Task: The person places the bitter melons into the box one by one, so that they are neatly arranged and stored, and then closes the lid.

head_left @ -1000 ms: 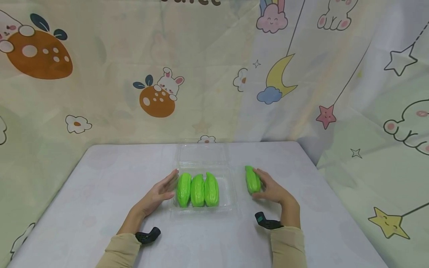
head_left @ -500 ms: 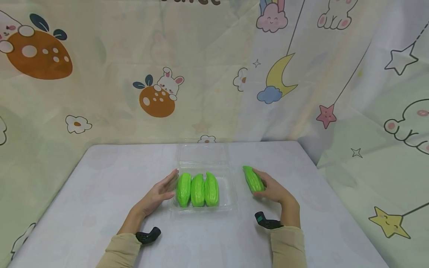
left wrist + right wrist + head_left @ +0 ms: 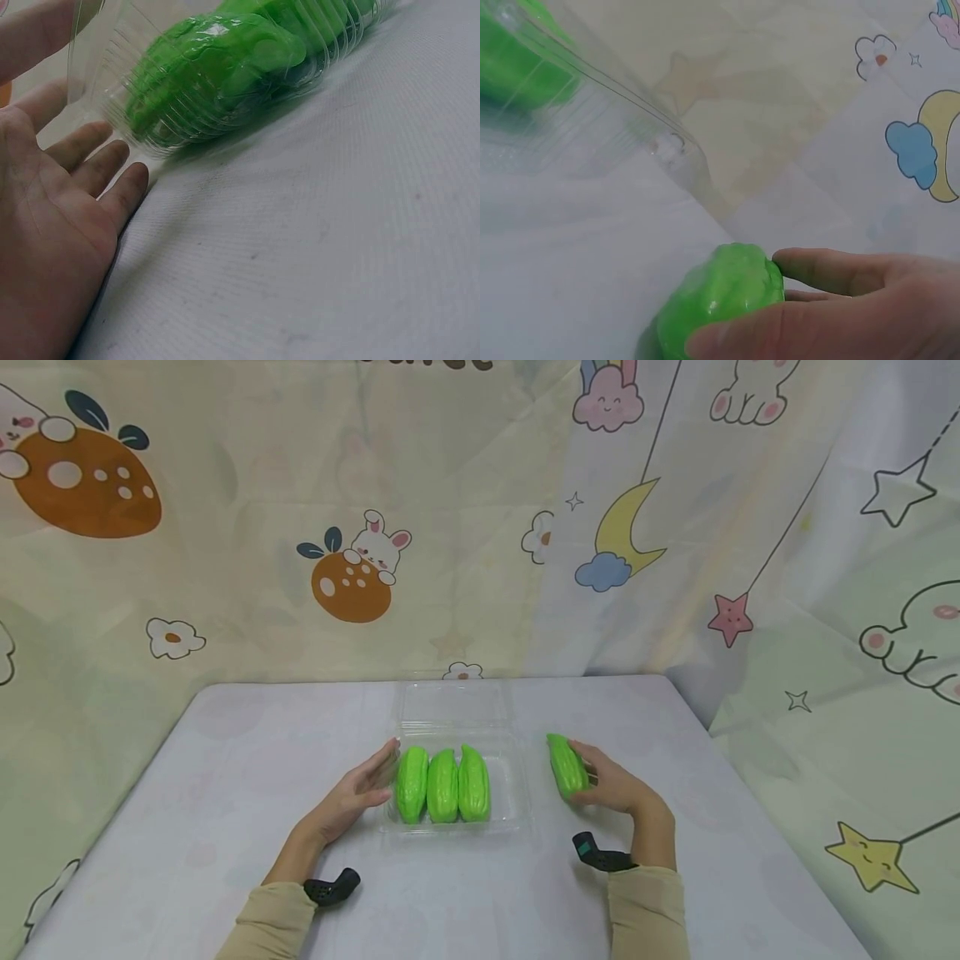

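A clear plastic clamshell box [image 3: 510, 802] lies with its lid folded back on the table. Inside, three bright green, ridged bitter melons [image 3: 442, 787] stand side by side, filling its left and middle, with space at its right. My left hand [image 3: 351, 795] is at the box's left wall, fingers extended; the left wrist view shows the palm [image 3: 52, 202] and the fingertips close against the clear wall. To the right of the box, my right hand [image 3: 617, 783] grips another bitter melon [image 3: 566, 767] between thumb and fingers. In the right wrist view this bitter melon [image 3: 727, 289] is partly hidden by the thumb.
The open lid [image 3: 453, 703] extends behind the box toward the table's back edge. A white cloth covers the table [image 3: 465, 902]. A patterned curtain [image 3: 465, 485] hangs behind it. Black wrist cameras [image 3: 332, 887] are strapped to both wrists.
The right hand's bitter melon has tilted, its top leaning left, and has shifted slightly toward me. The right wrist has moved a little to the right. Left hand and box have stayed put.
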Action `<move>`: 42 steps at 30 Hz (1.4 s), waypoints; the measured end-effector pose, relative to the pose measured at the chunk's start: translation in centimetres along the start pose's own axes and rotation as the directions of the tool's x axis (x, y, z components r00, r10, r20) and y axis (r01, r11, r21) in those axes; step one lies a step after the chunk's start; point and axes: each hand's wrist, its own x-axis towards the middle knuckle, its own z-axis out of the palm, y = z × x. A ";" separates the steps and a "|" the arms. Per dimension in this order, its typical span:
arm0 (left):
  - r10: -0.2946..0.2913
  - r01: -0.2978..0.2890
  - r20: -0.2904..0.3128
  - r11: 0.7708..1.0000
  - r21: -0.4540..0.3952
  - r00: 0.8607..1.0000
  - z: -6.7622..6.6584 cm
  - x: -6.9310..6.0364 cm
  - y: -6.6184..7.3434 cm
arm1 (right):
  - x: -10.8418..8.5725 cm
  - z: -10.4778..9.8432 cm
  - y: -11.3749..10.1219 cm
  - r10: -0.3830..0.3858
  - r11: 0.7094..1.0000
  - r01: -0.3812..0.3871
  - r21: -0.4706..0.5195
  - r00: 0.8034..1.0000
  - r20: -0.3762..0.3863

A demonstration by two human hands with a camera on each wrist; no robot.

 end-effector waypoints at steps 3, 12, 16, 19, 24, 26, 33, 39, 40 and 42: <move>0.001 -0.001 0.002 1.000 -0.007 1.000 0.0 0.0 0.0 | 0.0 0.0 -0.1 0.000 1.000 0.000 0.011 1.000 0.002; -0.002 0.002 0.006 1.000 -0.023 1.000 -0.1 0.0 0.0 | 0.0 0.1 -0.1 0.034 0.999 -0.034 0.034 0.999 0.000; 0.005 -0.005 0.009 1.000 -0.021 1.000 0.0 0.0 0.1 | 0.0 0.1 -0.1 0.017 0.999 -0.017 0.033 1.000 -0.003; 0.013 -0.013 0.015 1.000 -0.012 1.000 0.0 0.0 0.1 | 0.0 0.1 -0.1 0.014 1.000 -0.014 0.021 1.000 -0.008; 0.026 -0.026 0.023 1.000 0.004 0.999 -0.1 0.0 0.1 | 0.0 0.1 0.0 0.029 1.000 -0.029 0.004 0.999 -0.021; 0.034 -0.035 0.028 0.999 0.005 0.999 -0.1 0.0 0.2 | -0.1 0.0 0.0 0.032 0.999 -0.032 0.003 0.999 -0.024; 0.033 -0.033 0.032 0.999 -0.004 0.999 -0.1 0.0 0.1 | -0.2 0.0 -0.1 0.039 0.999 -0.040 -0.003 0.999 -0.023; 0.018 -0.018 0.015 1.000 -0.012 1.000 -0.1 0.0 0.2 | -0.2 0.0 -0.2 0.054 0.998 -0.054 -0.008 0.998 -0.023; 0.012 -0.012 0.012 1.000 -0.015 1.000 -0.1 0.0 0.2 | -0.2 0.0 -0.2 0.055 0.998 -0.055 -0.011 0.998 -0.022; 0.011 -0.010 0.009 1.000 -0.014 1.000 -0.1 0.0 0.2 | -0.2 0.0 -0.3 0.053 0.998 -0.053 -0.016 0.998 -0.021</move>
